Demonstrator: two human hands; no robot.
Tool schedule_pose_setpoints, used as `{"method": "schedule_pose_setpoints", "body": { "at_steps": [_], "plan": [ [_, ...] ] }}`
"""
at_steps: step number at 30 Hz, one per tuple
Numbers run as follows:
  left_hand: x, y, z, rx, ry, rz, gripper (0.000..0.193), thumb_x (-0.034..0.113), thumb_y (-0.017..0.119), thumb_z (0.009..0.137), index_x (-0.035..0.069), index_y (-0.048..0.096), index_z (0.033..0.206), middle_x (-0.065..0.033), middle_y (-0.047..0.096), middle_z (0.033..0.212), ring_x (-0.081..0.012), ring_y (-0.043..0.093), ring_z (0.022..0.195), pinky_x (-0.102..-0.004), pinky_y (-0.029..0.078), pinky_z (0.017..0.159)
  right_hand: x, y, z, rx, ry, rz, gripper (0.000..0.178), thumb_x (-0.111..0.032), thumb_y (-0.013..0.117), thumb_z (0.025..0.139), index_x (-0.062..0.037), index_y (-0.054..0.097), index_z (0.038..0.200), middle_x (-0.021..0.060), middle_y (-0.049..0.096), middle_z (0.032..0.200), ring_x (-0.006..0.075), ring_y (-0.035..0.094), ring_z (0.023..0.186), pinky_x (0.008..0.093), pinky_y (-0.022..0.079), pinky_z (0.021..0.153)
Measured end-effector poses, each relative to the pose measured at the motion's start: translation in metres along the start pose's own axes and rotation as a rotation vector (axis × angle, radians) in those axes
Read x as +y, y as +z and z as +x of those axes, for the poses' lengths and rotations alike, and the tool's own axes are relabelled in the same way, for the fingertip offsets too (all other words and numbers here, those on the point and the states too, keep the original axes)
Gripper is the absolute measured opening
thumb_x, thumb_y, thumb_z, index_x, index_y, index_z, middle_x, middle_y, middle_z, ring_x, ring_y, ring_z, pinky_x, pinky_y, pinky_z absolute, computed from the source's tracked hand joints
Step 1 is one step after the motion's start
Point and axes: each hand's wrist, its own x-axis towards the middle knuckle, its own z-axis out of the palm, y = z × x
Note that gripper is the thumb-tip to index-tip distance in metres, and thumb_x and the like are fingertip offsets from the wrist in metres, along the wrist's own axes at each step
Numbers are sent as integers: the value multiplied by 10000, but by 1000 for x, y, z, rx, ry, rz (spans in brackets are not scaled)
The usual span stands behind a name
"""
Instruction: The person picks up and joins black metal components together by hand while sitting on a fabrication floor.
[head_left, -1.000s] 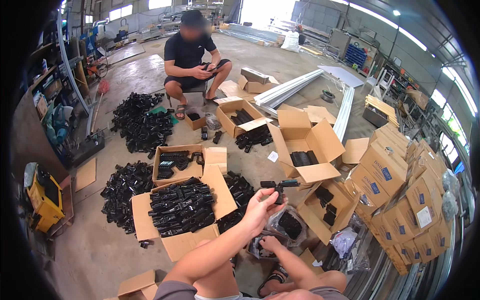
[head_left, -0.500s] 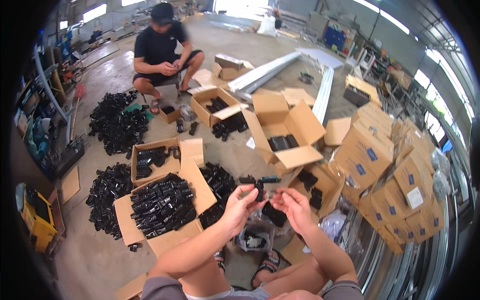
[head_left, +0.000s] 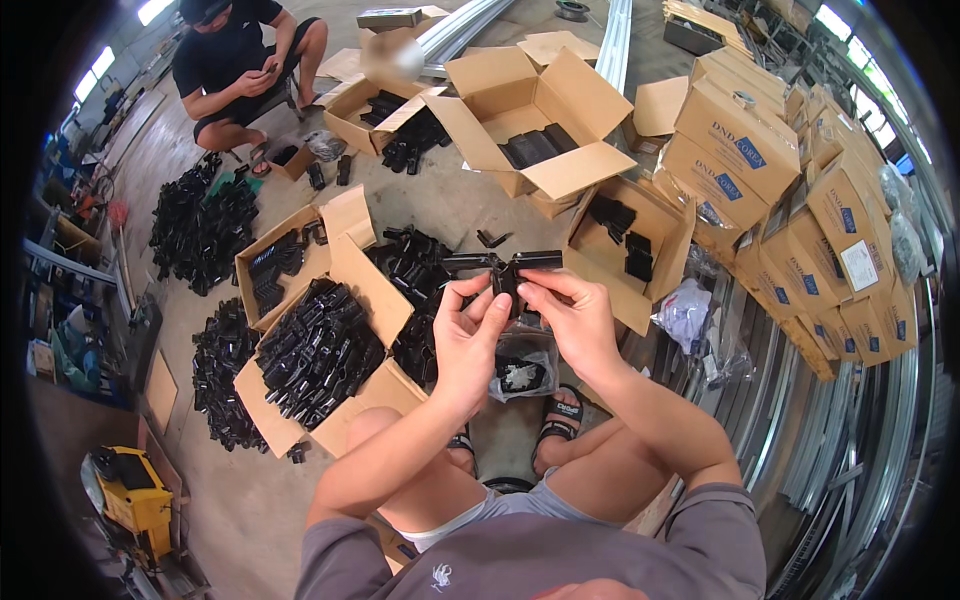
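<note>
Both of my hands are raised in front of my knees, fingers closed around a black connector (head_left: 540, 260). Two arms of this piece stick out to either side and a third part points down toward me, so it looks T-shaped. My left hand (head_left: 468, 330) grips its lower middle, thumb along the front. From the other side, my right hand (head_left: 575, 320) pinches it just under the right arm of the piece. The fingers hide part of its centre. Below the hands, between my feet, stands a plastic-lined container (head_left: 525, 375) with small whitish bits in it.
A carton (head_left: 395, 385) heaped with black connectors stands left, with loose piles (head_left: 205, 220) beyond. Ahead is a larger open carton (head_left: 590, 90). Stacked cartons (head_left: 740, 145) and long metal profiles (head_left: 800, 450) line the right. Another person (head_left: 235, 70) squats far left, hands together.
My view has tilted down. My right hand, earlier apart from the connector, now holds it together with my left. The connector has turned so its arms spread sideways.
</note>
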Motion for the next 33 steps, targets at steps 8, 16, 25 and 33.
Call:
{"method": "schedule_pose_setpoints", "body": {
  "at_steps": [8, 16, 25, 33],
  "plan": [
    [-6, 8, 1, 32, 107, -10, 302, -28, 606, 953, -6, 450, 1211, -177, 647, 1189, -167, 629, 1090, -289, 512, 941, 3, 4, 0, 34, 126, 301, 227, -43, 718, 894, 11, 711, 1114, 45, 726, 1000, 58, 621, 835, 218, 483, 727],
    [-5, 7, 0, 30, 170, 42, 311, -43, 602, 949, -14, 442, 1214, -185, 645, 1190, -165, 624, 1088, -282, 514, 929, 7, 7, -3, 53, 119, 385, 238, -25, 726, 882, 8, 704, 1116, 55, 724, 1027, 69, 637, 868, 222, 503, 762],
    [-3, 9, -5, 29, 216, 79, 309, -38, 613, 945, -5, 441, 1199, -186, 644, 1189, -170, 625, 1089, -287, 516, 925, 1, 10, -10, 48, 78, 305, 231, -48, 688, 927, 36, 678, 1142, 70, 708, 1054, 79, 644, 921, 233, 526, 820],
    [-3, 9, -3, 9, 221, 88, 322, -47, 626, 932, -6, 449, 1198, -187, 641, 1196, -174, 627, 1096, -291, 520, 930, 1, 15, -15, 29, -63, 328, 203, -51, 637, 965, 29, 627, 1151, 54, 677, 1049, 70, 618, 932, 228, 506, 821]
  ]
}}
